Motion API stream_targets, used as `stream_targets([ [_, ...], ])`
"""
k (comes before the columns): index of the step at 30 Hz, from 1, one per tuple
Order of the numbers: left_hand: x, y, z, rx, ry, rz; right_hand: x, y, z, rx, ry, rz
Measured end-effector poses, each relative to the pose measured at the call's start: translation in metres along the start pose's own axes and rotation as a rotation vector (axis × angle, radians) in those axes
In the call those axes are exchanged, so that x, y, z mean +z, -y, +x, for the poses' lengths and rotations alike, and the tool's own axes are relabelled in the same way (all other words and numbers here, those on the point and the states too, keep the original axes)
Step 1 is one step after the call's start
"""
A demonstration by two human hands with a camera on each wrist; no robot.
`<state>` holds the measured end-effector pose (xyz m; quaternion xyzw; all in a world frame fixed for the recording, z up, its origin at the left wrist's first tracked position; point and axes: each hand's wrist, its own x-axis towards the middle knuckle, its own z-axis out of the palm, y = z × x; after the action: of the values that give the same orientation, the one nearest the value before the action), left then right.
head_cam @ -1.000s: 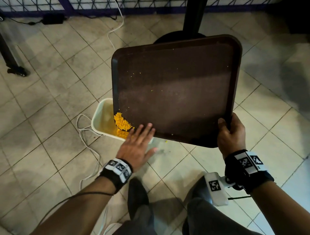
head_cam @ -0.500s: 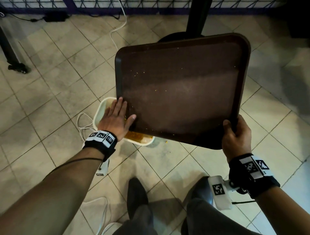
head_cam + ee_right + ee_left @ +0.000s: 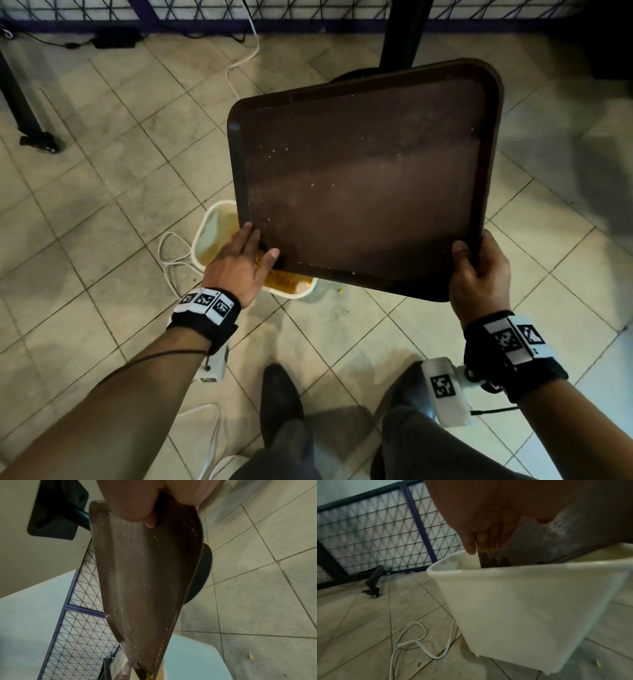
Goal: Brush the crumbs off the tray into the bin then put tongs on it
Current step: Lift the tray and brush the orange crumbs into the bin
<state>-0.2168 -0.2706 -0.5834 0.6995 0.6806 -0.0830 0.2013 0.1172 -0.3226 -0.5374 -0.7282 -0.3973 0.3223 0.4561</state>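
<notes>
A tiled floor (image 3: 102,212) is seen below. The brown tray (image 3: 363,178) is held tilted over the white bin (image 3: 522,601), with its lower corner above the bin's opening. The tray's near right edge is gripped by the right hand (image 3: 479,274), thumb on top. The left hand (image 3: 236,263) is laid with straight fingers against the tray's lower left corner. Yellow crumbs (image 3: 284,279) are seen in the bin, and a few specks are left on the tray. A white cable (image 3: 412,641) lies beside the bin.

Tilted tray (image 3: 363,178) over bin (image 3: 212,222) mouth; open floor (image 3: 85,205) leftward.
</notes>
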Motion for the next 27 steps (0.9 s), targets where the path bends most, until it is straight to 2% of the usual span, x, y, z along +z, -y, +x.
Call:
stream_targets([
  [6,0.020,-0.010,0.004,-0.038,0.165,-0.008,0.001,0.001,0.001,0.020,-0.013,-0.006],
  [9,0.023,-0.003,-0.007,0.051,0.221,0.112,-0.001,0.002,0.003,-0.005,-0.009,-0.023],
  [11,0.014,0.001,-0.010,0.085,0.191,0.126,-0.002,0.001,0.004,-0.026,-0.003,-0.038],
  [15,-0.005,-0.008,-0.009,0.077,-0.005,0.115,-0.002,0.003,0.003,-0.027,-0.008,-0.043],
  [17,-0.002,-0.024,-0.010,0.086,0.006,0.097,-0.001,0.002,0.002,-0.018,-0.016,-0.047],
  [20,0.016,-0.042,-0.014,0.081,0.099,0.084,-0.001,0.000,0.003,-0.004,-0.021,-0.040],
  [23,0.021,-0.034,-0.014,0.007,0.154,0.107,-0.003,0.001,0.004,-0.001,-0.011,-0.038],
  [27,0.011,-0.021,-0.010,0.002,0.050,0.126,-0.004,0.002,0.006,0.017,-0.006,-0.039],
])
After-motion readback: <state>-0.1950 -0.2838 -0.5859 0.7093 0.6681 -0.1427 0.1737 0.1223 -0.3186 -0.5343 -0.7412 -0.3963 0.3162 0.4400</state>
